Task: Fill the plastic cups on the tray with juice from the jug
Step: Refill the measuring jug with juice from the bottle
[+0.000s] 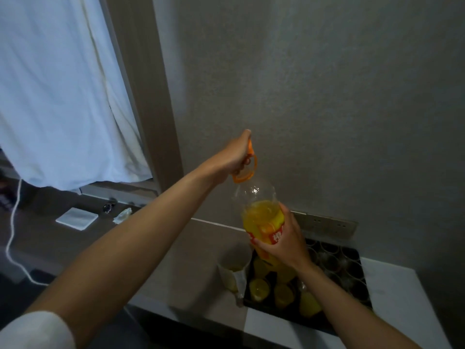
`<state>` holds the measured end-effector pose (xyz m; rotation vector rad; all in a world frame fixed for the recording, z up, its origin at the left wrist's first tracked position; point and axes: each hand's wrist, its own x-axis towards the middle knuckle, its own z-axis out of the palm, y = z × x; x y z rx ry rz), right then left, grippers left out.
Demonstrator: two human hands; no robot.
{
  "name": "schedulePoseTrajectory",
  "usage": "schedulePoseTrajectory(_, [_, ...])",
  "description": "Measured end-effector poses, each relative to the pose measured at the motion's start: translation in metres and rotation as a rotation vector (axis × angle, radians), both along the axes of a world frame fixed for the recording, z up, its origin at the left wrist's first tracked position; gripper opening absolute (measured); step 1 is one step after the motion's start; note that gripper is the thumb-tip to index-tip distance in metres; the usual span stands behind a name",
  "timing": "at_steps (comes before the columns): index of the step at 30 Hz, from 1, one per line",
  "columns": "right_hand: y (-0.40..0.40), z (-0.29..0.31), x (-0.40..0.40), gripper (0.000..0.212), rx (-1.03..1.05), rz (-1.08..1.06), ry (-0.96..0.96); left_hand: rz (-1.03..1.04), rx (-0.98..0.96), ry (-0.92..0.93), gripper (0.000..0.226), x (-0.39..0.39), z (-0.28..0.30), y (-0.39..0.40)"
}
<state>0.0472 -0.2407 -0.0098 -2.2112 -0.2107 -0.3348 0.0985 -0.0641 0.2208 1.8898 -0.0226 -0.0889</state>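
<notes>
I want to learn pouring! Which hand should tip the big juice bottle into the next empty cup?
Probably the left hand: it grips the orange handle at the top of the jug, so lifting there tilts it. The right hand wraps the jug's body, steadying it over the tray of cups.

I hold the jug (pixel 263 222) above the tray (pixel 357 258), which sits on the tabletop (pixel 402 298) against the wall (pixel 327 96). Cups (pixel 283 294) stand in the tray; a bag (pixel 232 270) stands just left of it.
</notes>
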Motion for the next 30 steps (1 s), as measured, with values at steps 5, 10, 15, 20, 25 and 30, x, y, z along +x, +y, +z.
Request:
schedulePoseTrajectory(5, [-0.032,-0.001,-0.011,0.125,-0.232,0.056,0.042,0.016,-0.054,0.114,0.051,-0.016,-0.027,0.008])
schedulePoseTrajectory(10, [-0.06,0.004,-0.019,0.126,-0.457,0.107,0.08,-0.001,-0.172,0.271,0.045,-0.024,-0.05,0.009])
schedulePoseTrajectory(15, [-0.082,0.015,-0.026,0.127,-0.648,0.152,0.127,-0.016,-0.249,0.4,0.042,-0.026,-0.073,0.006])
schedulePoseTrajectory(20, [-0.1,0.023,-0.032,0.125,-0.752,0.171,0.149,-0.02,-0.266,0.474,0.052,-0.026,-0.087,0.002])
schedulePoseTrajectory(25, [-0.11,0.032,-0.034,0.125,-0.824,0.169,0.145,-0.036,-0.268,0.465,0.051,-0.028,-0.092,-0.006])
schedulePoseTrajectory(30, [-0.115,0.041,-0.033,0.127,-0.898,0.181,0.13,-0.032,-0.278,0.467,0.049,-0.029,-0.097,-0.006])
